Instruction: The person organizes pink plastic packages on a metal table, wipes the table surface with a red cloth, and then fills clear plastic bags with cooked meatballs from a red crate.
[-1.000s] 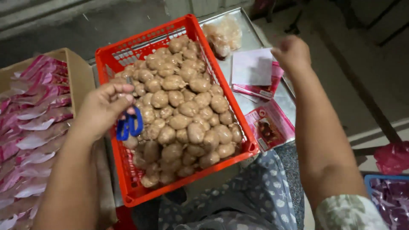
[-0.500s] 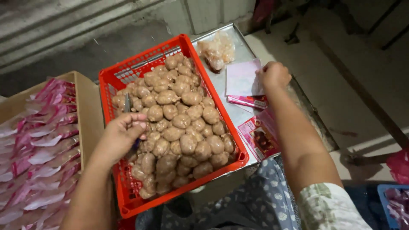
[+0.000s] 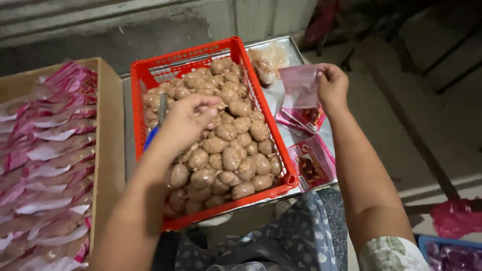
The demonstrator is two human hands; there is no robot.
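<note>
A red plastic crate [image 3: 261, 103] on a metal table holds several brown round sausages [image 3: 236, 155]. My left hand [image 3: 188, 120] hovers over the sausages with fingers pinched on one sausage, and blue-handled scissors [image 3: 154, 128] stick out beneath it. My right hand [image 3: 331, 88] is raised to the right of the crate and holds a pink and clear pouch [image 3: 300, 86] by its top edge.
More pink printed pouches [image 3: 311, 163] lie on the metal table right of the crate. A clear bag of sausages [image 3: 268, 60] sits at the table's far end. A cardboard box [image 3: 108, 145] at the left holds several filled pink packs [image 3: 45, 165].
My right hand has lifted a pouch off the stack on the table. My left hand has moved onto the sausages and pinched one, covering the scissors.
</note>
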